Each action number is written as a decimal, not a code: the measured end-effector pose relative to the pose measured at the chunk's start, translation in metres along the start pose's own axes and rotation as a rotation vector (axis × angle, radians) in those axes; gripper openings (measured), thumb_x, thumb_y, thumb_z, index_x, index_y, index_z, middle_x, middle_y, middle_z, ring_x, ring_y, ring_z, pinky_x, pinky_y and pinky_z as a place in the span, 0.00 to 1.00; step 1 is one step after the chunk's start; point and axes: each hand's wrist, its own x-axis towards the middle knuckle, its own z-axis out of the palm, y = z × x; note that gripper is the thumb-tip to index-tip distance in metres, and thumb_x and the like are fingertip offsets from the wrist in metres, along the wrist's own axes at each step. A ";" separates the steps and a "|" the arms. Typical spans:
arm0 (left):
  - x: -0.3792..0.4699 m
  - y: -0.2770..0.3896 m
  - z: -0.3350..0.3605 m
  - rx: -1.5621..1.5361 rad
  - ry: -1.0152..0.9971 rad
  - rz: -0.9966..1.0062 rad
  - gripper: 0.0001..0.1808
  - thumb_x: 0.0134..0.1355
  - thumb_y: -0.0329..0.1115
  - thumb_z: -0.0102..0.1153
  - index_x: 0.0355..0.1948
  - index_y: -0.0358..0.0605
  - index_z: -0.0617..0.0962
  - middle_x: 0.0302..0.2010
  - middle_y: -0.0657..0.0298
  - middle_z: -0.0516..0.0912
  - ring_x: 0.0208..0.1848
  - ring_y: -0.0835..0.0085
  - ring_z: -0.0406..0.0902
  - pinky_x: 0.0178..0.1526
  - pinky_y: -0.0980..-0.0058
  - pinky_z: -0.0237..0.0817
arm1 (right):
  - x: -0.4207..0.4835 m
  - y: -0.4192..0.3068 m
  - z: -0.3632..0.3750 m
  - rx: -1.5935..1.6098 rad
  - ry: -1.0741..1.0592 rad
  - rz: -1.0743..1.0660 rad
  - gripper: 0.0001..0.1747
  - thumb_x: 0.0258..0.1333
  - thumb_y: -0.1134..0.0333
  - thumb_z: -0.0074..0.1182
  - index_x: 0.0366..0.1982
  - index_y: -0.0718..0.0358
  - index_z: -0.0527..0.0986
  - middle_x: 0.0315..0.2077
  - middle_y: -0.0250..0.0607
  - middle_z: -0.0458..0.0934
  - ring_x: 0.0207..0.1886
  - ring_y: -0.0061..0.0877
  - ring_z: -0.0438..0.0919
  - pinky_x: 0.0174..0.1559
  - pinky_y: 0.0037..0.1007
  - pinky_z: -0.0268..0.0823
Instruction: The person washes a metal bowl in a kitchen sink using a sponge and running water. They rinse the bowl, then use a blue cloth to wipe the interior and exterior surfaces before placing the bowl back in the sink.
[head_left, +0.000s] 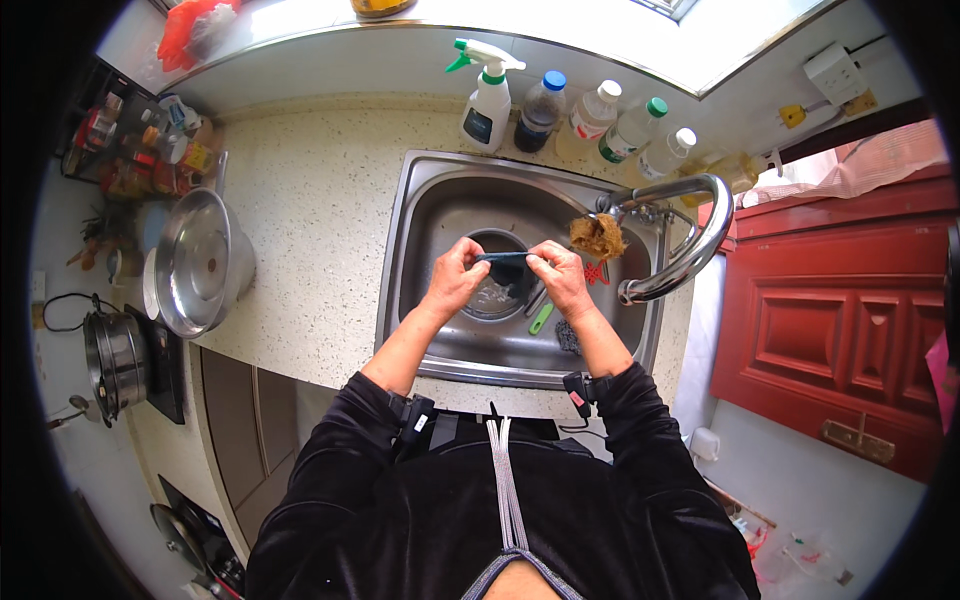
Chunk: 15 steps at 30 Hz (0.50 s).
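Over the stainless steel sink (431, 195), my left hand (454, 277) and my right hand (561, 277) stretch a dark blue-green cloth (504, 257) between them. Each hand pinches one end of its upper edge between thumb and fingers. Beneath the cloth, in the sink, is a round metal basin (491, 311) with what looks like water in it. A tool with a green handle (541, 319) lies beside the basin, below my right hand. Close by are a dark scouring pad (568, 336) and a red openwork piece (598, 273), partly hidden by that hand.
A curved chrome faucet (720, 217) arches over the sink's right side, near a brown fibrous scrubber (598, 236). Behind the sink stand a spray bottle (486, 112) and several plastic bottles (540, 112). Left on the counter sits a large metal bowl (196, 262); a pot (114, 360) stands farther left.
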 end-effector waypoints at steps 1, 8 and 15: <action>0.003 0.003 -0.003 -0.034 -0.001 -0.007 0.08 0.54 0.29 0.62 0.33 0.41 0.76 0.23 0.65 0.79 0.25 0.81 0.74 0.31 0.78 0.66 | 0.002 0.002 -0.002 0.035 -0.001 0.066 0.07 0.56 0.70 0.57 0.28 0.67 0.79 0.21 0.30 0.75 0.29 0.13 0.71 0.33 0.20 0.64; 0.018 0.035 -0.018 0.105 0.075 0.182 0.08 0.52 0.29 0.66 0.31 0.39 0.79 0.26 0.63 0.82 0.29 0.78 0.79 0.34 0.78 0.70 | 0.018 -0.012 -0.001 0.057 0.126 0.022 0.04 0.56 0.73 0.57 0.30 0.67 0.78 0.24 0.36 0.77 0.27 0.19 0.74 0.33 0.23 0.66; 0.004 0.000 -0.013 0.174 0.161 0.340 0.05 0.46 0.25 0.62 0.26 0.39 0.78 0.23 0.61 0.78 0.25 0.76 0.76 0.31 0.78 0.68 | -0.004 -0.006 0.008 -0.050 0.007 -0.119 0.03 0.52 0.73 0.57 0.27 0.65 0.78 0.23 0.42 0.76 0.26 0.32 0.77 0.30 0.29 0.68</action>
